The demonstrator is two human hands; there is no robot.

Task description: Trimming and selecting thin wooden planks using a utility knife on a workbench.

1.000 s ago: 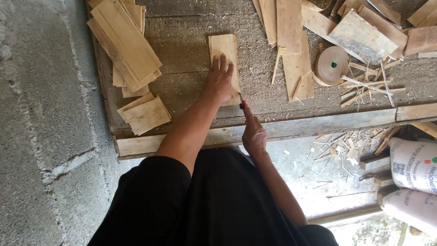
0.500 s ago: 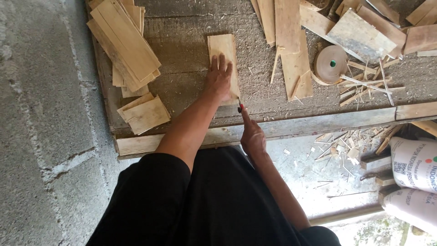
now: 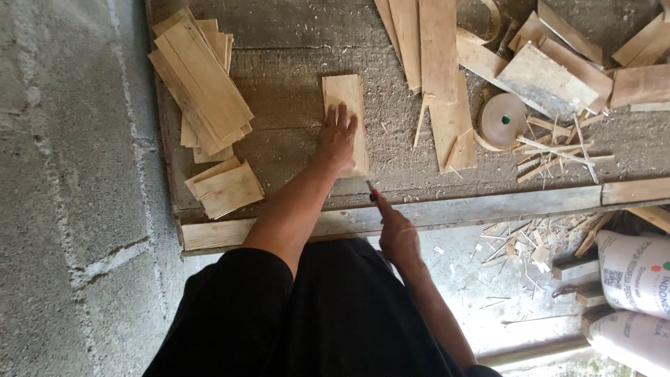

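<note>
My left hand (image 3: 338, 138) lies flat, fingers spread, on a small pale wooden board (image 3: 345, 98) that rests lengthwise on the rough workbench (image 3: 293, 70). My right hand (image 3: 396, 230) hovers near the bench's front edge, just below the board's near end, fingers closed on a thin red-tipped pencil (image 3: 372, 191) that points toward the board. Black sleeves and clothing fill the bottom of the view.
A stack of long thin boards (image 3: 201, 80) and a shorter stack (image 3: 225, 187) lie at the bench's left. Planks (image 3: 440, 63), offcuts, splinters and a tape roll (image 3: 502, 120) crowd the right. A concrete block wall stands left; white sacks (image 3: 631, 276) lie on the floor at right.
The view has shifted slightly. My left hand stays pressed on the board and my right hand with the pencil stays near the bench edge.
</note>
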